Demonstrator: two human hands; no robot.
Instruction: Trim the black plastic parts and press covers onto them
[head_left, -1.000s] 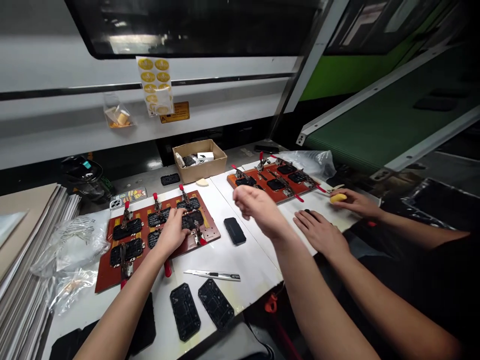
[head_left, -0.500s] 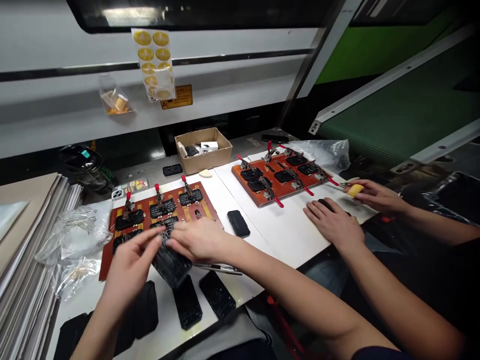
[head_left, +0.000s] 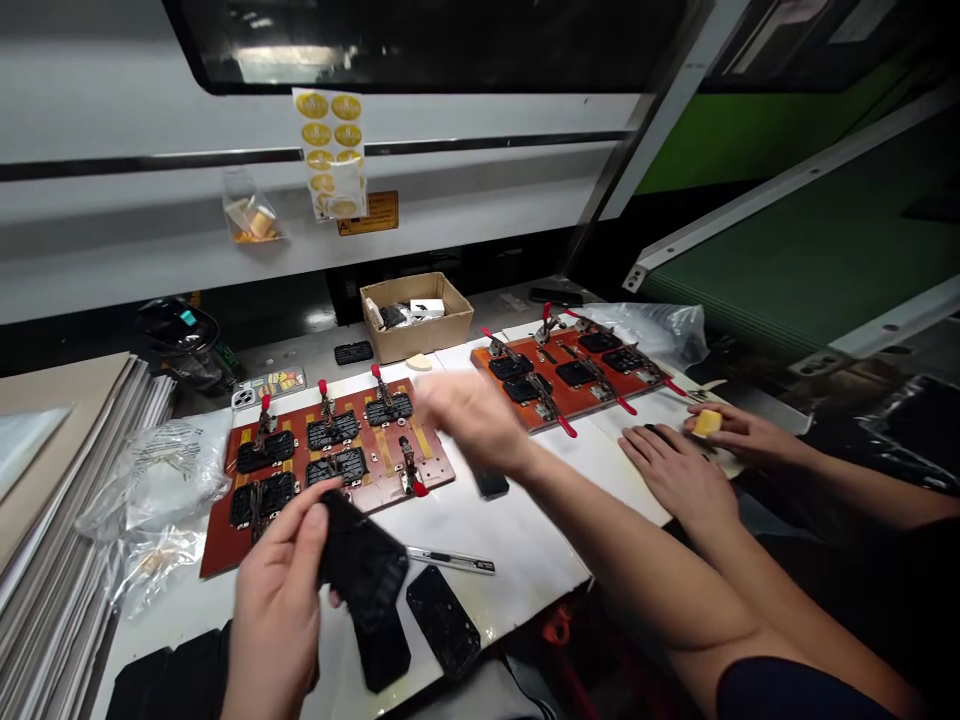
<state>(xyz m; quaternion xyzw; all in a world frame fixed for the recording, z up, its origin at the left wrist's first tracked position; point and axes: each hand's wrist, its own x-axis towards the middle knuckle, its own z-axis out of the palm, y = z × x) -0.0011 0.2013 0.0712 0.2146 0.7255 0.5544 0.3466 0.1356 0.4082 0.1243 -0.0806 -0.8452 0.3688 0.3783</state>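
My left hand (head_left: 281, 600) grips a black plastic part (head_left: 364, 565) above the table's front edge. My right hand (head_left: 465, 415) is blurred by motion and hovers over the right end of the near red-brown clamp board (head_left: 379, 455), beside a small black block (head_left: 491, 483). The board carries several black parts under red-handled toggle clamps, and one slot at its right end is bare. Two more black parts (head_left: 442, 615) lie flat on the white sheet below the held one. A utility knife (head_left: 450, 560) lies between the board and those parts.
A co-worker's hands rest at the right, one flat (head_left: 675, 470), one holding a yellow piece (head_left: 706, 422), near a second clamp board (head_left: 574, 375). A cardboard box (head_left: 416, 318), plastic bags (head_left: 150, 480), a stack of sheets (head_left: 45, 500) and a green conveyor (head_left: 787, 240) surround the table.
My left hand has taken the black part alone and brought it nearer. My right hand let go of it and swung up and right over the board's end.
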